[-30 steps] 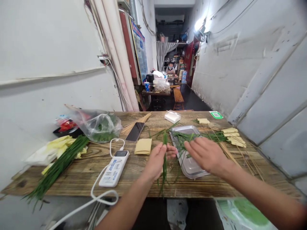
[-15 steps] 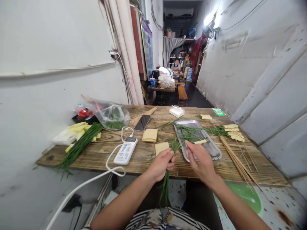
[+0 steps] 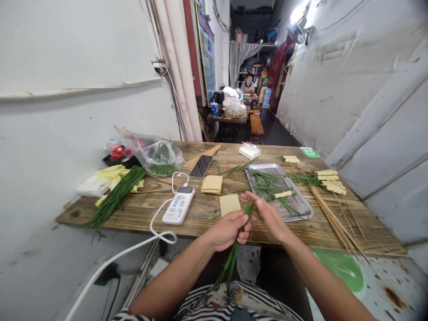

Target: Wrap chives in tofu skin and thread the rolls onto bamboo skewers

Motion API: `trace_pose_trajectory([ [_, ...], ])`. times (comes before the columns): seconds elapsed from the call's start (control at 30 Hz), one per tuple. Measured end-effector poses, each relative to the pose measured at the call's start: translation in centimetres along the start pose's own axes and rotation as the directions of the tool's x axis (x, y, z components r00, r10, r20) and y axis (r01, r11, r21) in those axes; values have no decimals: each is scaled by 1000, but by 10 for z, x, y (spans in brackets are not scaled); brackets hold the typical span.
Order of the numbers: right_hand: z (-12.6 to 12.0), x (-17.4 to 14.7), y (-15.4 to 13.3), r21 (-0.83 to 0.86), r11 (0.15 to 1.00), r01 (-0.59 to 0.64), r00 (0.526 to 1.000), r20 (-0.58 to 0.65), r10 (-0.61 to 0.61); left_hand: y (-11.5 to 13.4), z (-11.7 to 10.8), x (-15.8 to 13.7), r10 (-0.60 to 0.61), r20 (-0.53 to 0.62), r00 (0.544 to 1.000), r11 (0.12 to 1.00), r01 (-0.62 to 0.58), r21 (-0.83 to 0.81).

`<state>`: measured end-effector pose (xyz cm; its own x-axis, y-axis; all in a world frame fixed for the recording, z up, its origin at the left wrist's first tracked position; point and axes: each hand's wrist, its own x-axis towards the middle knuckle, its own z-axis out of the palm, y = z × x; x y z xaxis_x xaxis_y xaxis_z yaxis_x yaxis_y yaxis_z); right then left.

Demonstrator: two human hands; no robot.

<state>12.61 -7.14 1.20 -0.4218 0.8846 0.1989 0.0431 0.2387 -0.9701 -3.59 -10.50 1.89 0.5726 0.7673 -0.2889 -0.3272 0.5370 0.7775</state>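
My left hand [image 3: 232,229] is closed around a small bunch of green chives [image 3: 230,263], whose long ends hang down over the table's front edge toward my lap. My right hand [image 3: 267,214], fingers stretched out, lies against the upper end of that bunch; its palm side is partly hidden. Just beyond the left hand is a single square tofu sheet [image 3: 230,205], and a stack of the same sheets [image 3: 211,184] sits behind it. Right of my hands, a metal tray [image 3: 302,207] holds loose chives and one chive bundle wrapped in a tofu sheet [image 3: 282,194].
Bamboo skewers [image 3: 329,216] and wrapped bundles [image 3: 331,182] lie at the right. A power bank [image 3: 179,207] with a white cable, a phone [image 3: 200,166], a plastic bag of greens [image 3: 162,160] and a chive pile [image 3: 117,196] occupy the left. A person [image 3: 248,84] sits far back.
My right hand has moved left from over the tray's edge to the top of the chives, its fingers straightening. My left hand still grips the bunch. The view has shifted slightly.
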Motion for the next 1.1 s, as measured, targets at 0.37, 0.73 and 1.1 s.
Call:
trace_pose_trajectory([
  [0.37, -35, -2, -18, -536, 807, 249, 968, 149, -200, 13, -4, 1, -52, 66, 996, 996, 47, 71],
  [0.73, -37, -21, -19, -428, 874, 229, 962, 237, -136, 16, 0, 4, -77, 103, 992, 990, 64, 123],
  [1.1, -28, -23, -26, -572, 767, 291, 923, -44, -383, 16, 11, 3, -25, 62, 998, 979, 12, 201],
])
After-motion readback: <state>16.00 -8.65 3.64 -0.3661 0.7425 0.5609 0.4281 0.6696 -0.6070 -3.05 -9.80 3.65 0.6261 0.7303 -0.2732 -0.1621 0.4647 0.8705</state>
